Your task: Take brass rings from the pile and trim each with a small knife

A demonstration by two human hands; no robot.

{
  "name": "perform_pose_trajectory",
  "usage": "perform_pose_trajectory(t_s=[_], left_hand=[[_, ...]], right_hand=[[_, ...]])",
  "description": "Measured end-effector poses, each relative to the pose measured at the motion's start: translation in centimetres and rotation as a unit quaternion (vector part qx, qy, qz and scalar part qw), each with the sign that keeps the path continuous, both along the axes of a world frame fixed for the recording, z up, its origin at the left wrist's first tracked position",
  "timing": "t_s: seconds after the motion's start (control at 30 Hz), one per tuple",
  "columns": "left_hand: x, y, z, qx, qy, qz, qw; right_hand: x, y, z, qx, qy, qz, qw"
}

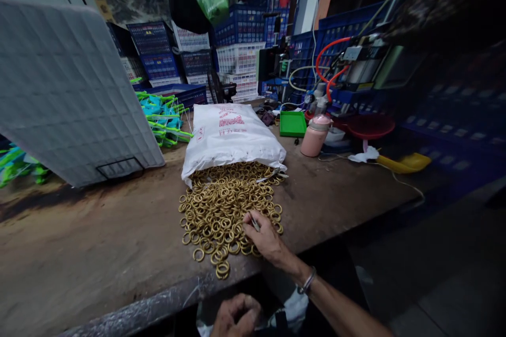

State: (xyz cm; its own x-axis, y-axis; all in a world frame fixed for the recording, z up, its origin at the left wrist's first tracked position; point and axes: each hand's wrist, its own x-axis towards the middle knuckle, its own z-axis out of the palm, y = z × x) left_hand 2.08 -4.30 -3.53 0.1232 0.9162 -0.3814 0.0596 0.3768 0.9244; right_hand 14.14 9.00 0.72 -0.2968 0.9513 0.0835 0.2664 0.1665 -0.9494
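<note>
Nearest, bottom centre of frame: left hand (239,316) hanging in front of the table edge, fingers curling inward; whether it is gripping anything, cannot tell. Right hand (265,237), right of centre and a little farther off, is pinching a slim metal tool (255,222) between thumb and fingers, leaving little gap. It is resting at the near right side of the rings. Bracelet (307,280) circling that wrist.

Rings (225,210), brass-coloured, are lying heaped in the middle of the frame on the brown table (98,242), a few straying toward the near edge. Behind them, white sack (233,137) is lying flat, mouth facing the heap, more rings showing inside. Second metal tool (272,175) is lying at the right corner of the mouth.

Left of frame: grey panel (79,95) standing tilted. Right of the sack: pink bottle (313,139) standing upright, green tray (292,125) sitting just beyond. Upper right: machine (361,66) trailing orange hoses. Farthest, upper centre: blue and white crates (241,26) standing stacked.
</note>
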Motion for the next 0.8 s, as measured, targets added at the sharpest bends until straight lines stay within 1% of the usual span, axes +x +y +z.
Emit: perform_pose_trajectory(t_s=[0.03, 0.07, 0.13, 0.17, 0.2, 0.23, 0.27, 0.4, 0.47, 0.53, 0.67, 0.73, 0.8], left_hand=[[0.1, 0.1, 0.9, -0.013, -0.038, 0.003, 0.999], [0.2, 0.2, 1.8, -0.023, -0.062, 0.036, 0.997], [0.3, 0.7, 3.1, -0.002, -0.060, 0.144, 0.988], [0.4, 1.0, 3.5, 0.007, -0.055, 0.189, 0.980], [0.4, 1.4, 3.8, 0.009, -0.052, 0.221, 0.974], [0.5, 1.7, 3.8, 0.007, -0.052, 0.241, 0.969], [0.5, 1.9, 3.7, 0.001, -0.057, 0.246, 0.968], [0.6, 2.3, 2.5, -0.014, -0.073, 0.209, 0.975], [0.7, 2.1, 2.1, -0.012, -0.065, 0.196, 0.978], [0.8, 1.9, 2.2, -0.003, -0.035, 0.194, 0.980], [1.0, 1.8, 2.9, 0.061, 0.023, 0.165, 0.984], [1.0, 1.8, 3.1, 0.061, 0.018, 0.138, 0.988], [0.9, 1.9, 2.9, 0.032, -0.020, 0.110, 0.993]], right_hand=[[0.1, -0.7, 0.0, -0.006, 0.011, 0.009, 1.000], [0.2, -1.4, 0.0, -0.012, 0.022, 0.019, 0.999], [0.3, -2.6, -0.2, -0.026, 0.038, 0.039, 0.998], [0.4, -3.2, -0.3, -0.033, 0.043, 0.046, 0.997], [0.4, -3.7, -0.5, -0.039, 0.047, 0.052, 0.997], [0.4, -4.1, -0.6, -0.043, 0.051, 0.055, 0.996], [0.4, -4.5, -0.8, -0.047, 0.054, 0.056, 0.996], [0.7, -5.3, -1.1, -0.064, 0.046, 0.068, 0.995], [1.0, -5.5, -1.1, -0.061, 0.031, 0.072, 0.995], [1.2, -5.7, -1.1, -0.050, 0.016, 0.077, 0.996], [1.5, -6.1, -1.5, -0.054, -0.028, 0.081, 0.995], [1.5, -6.3, -1.7, -0.069, -0.048, 0.072, 0.994], [1.5, -6.5, -1.6, -0.084, -0.063, 0.064, 0.992]])
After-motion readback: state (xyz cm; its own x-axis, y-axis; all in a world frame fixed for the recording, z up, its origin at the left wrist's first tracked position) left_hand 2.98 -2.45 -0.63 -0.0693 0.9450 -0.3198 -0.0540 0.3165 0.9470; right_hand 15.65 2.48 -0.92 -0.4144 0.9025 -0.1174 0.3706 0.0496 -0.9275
